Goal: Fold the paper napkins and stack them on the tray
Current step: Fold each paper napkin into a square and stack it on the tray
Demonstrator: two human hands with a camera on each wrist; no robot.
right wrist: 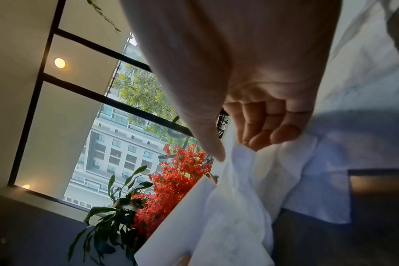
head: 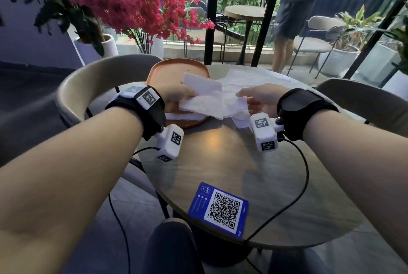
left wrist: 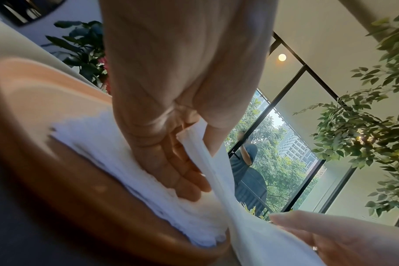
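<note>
**Two hands working one napkin above the tray**

The left hand (head: 176, 94) is pinching a white paper napkin (head: 203, 99) over the orange tray (head: 163, 72); the right hand (head: 256, 99) is gripping its crumpled far end. Advised: align the edges before creasing. A folded stack (left wrist: 125, 176) is lying on the tray; loose sheets (head: 249, 77) are waiting on the surface (head: 220, 163).

napkin (head: 203, 99): soft crinkled paper | tray (head: 163, 70): smooth matt wood | table (head: 231, 163): satin sheen
</note>
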